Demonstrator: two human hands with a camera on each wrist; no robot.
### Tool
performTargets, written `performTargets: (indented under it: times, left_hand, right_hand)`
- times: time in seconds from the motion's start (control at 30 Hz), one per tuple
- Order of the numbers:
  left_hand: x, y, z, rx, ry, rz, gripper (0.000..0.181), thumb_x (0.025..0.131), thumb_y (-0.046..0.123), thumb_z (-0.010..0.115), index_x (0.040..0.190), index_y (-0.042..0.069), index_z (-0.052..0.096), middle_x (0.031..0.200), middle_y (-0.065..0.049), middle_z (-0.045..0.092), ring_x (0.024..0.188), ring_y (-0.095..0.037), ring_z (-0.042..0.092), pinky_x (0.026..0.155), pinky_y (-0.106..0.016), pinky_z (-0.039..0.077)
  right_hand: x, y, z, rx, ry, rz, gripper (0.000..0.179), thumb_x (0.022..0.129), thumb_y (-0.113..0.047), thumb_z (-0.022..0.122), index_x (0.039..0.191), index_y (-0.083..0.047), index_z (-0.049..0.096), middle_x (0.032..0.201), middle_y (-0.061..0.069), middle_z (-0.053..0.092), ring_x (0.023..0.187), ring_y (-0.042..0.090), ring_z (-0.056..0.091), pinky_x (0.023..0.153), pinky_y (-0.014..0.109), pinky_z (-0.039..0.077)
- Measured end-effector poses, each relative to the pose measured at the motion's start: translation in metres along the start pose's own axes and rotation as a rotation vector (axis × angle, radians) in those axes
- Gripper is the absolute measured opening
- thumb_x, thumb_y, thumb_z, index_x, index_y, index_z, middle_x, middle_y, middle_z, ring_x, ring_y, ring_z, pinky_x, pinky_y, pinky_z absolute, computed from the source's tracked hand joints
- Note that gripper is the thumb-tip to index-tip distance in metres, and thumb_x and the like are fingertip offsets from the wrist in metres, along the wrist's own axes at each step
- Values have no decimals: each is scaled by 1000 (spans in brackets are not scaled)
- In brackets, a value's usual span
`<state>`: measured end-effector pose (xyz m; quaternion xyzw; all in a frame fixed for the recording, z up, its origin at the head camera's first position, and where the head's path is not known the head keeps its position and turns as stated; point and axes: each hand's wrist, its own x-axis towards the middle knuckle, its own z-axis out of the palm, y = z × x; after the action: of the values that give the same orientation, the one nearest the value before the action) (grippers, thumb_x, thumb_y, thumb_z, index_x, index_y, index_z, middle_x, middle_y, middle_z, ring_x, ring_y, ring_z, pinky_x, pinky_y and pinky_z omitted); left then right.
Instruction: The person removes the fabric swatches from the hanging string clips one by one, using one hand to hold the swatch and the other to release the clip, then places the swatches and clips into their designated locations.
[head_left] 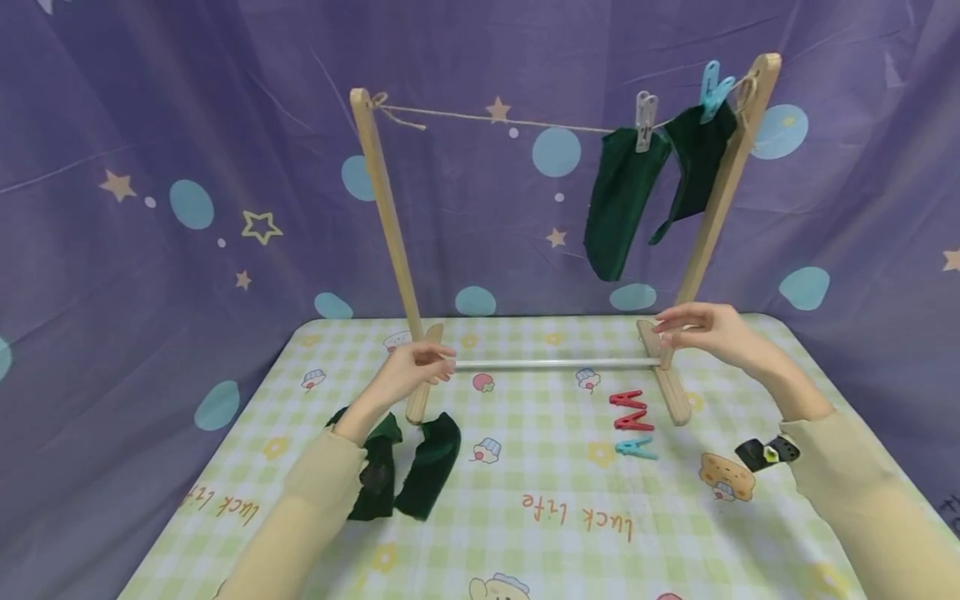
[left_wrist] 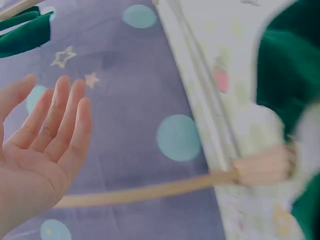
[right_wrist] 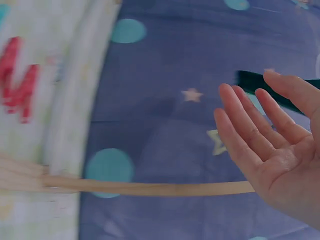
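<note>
Grip released: left hand (head_left: 408, 371) and right hand (head_left: 711, 332) hold nothing

My fingers are relaxed near the rack's posts (head_left: 389, 208); whether either hand brushes the wood, I cannot tell. Loose green cloths (head_left: 431, 462) lie on the tabletop (head_left: 555, 554) near my left hand; hung green cloths (head_left: 624, 204) are pegged toward the right end of the line (head_left: 525, 122). I judge that hanging goes best by pinching a cloth's top edge, lapping a little over the bare line, and supporting it one-handed while squeezing a red clothespin (head_left: 626, 421) wide and pushing straight down. Light pressure should avoid tipping the posts.
</note>
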<state>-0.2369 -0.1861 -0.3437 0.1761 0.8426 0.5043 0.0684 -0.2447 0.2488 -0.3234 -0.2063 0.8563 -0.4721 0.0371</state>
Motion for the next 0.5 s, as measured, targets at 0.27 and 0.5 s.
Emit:
performTargets:
  times: [0.27,0.5]
  left_hand:
    - [32,36,8,-40,26,54,27,88,16,56,111,3,58,99,-14,62,90,-28,59,73,-32,51]
    - [54,62,17,-73,49,76,29,87,20,58,112,6,59,102,-11,62,93,-26,58,76,-31,50]
  right_hand:
    - [15,-41,-19,25,112,-22,36,87,-22,58,117,-3,53,101,-4,64,85,6,62,72,17,47]
    - [27,-67,-34,63,207,-128,33,86,-20,59,113,-1,56,93,-11,65,83,4,63,74,12,45]
